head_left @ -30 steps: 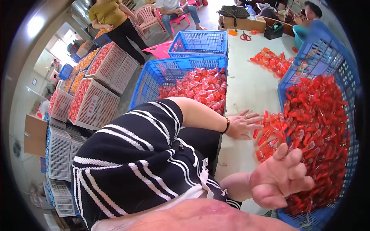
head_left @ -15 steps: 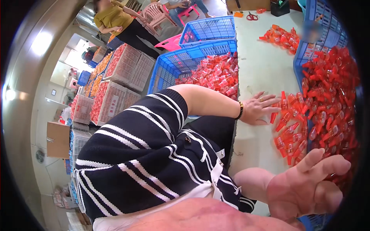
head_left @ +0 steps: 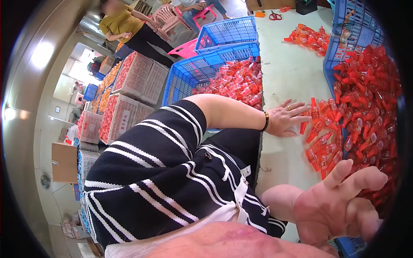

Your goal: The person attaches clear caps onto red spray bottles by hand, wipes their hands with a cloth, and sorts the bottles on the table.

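My left hand (head_left: 286, 120), with a ring and a dark beaded bracelet, lies palm down on the pale tabletop (head_left: 282, 163). Its fingers are spread, and the fingertips reach the edge of a loose group of small translucent red bottles (head_left: 322, 142). Close to the camera at lower right is my right hand (head_left: 331, 202), palm showing and fingers apart, with nothing visible in it. Beyond its fingers, a large heap of the same red bottles (head_left: 370, 116) spills from a tipped blue crate (head_left: 330, 56). The right fingers cover part of the heap.
A blue basket (head_left: 172, 81) of red bottles stands against the table's left edge, with another blue basket (head_left: 228, 32) behind it. Further bottles (head_left: 307, 38) and red-handled scissors (head_left: 275, 16) lie farther along the table. Stacked white crates (head_left: 129, 116) and a standing person (head_left: 129, 30) are at left.
The view has shifted slightly, so the surroundings sit a little farther left. Both hands keep nearly the same pose; my right fingers have moved slightly.
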{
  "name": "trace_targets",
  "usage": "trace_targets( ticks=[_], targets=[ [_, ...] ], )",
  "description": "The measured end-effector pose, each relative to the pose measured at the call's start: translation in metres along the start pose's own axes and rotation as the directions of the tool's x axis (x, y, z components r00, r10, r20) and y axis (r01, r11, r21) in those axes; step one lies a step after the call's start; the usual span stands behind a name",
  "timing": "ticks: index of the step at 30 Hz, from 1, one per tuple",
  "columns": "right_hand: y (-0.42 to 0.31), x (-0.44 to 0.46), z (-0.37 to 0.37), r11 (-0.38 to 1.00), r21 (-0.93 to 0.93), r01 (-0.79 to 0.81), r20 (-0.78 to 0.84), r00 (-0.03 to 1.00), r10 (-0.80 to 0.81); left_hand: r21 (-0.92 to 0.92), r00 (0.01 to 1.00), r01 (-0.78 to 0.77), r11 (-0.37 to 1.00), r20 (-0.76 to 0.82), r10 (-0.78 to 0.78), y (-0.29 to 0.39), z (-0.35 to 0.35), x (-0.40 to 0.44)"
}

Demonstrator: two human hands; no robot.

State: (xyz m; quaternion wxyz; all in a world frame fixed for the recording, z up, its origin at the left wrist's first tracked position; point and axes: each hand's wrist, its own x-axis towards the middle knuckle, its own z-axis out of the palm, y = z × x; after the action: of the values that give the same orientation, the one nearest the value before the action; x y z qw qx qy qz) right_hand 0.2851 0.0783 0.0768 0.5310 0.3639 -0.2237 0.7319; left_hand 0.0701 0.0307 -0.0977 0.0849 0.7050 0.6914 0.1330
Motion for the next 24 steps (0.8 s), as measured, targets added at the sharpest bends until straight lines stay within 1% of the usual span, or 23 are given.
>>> trace_targets(
  ticks=[3,14,16,19,24],
  targets=[
    [0.013,0.001,0.007,1.0,-0.009,0.001,0.009,1.0,-0.001,-0.005,1.0,-0.002,1.0,-0.008,0.002,0.0,0.001,-0.001],
    [0.02,-0.002,0.001,0.998,-0.067,-0.007,0.038,0.999,0.01,-0.013,1.0,-0.016,1.0,0.004,0.016,-0.001,-0.001,-0.001],
    [0.033,0.001,0.003,0.997,-0.077,-0.012,0.048,0.999,0.016,-0.017,1.0,-0.021,1.0,-0.002,0.021,-0.002,-0.001,-0.001],
    [0.025,0.003,0.001,0.996,-0.091,-0.018,0.069,0.997,0.025,-0.011,1.0,-0.022,1.0,0.011,0.022,-0.001,-0.002,-0.001],
    [0.031,0.007,0.002,0.995,-0.1,-0.028,0.114,0.993,0.039,-0.03,1.0,-0.021,0.999,0.01,0.021,-0.003,-0.001,-0.001]
  ],
)
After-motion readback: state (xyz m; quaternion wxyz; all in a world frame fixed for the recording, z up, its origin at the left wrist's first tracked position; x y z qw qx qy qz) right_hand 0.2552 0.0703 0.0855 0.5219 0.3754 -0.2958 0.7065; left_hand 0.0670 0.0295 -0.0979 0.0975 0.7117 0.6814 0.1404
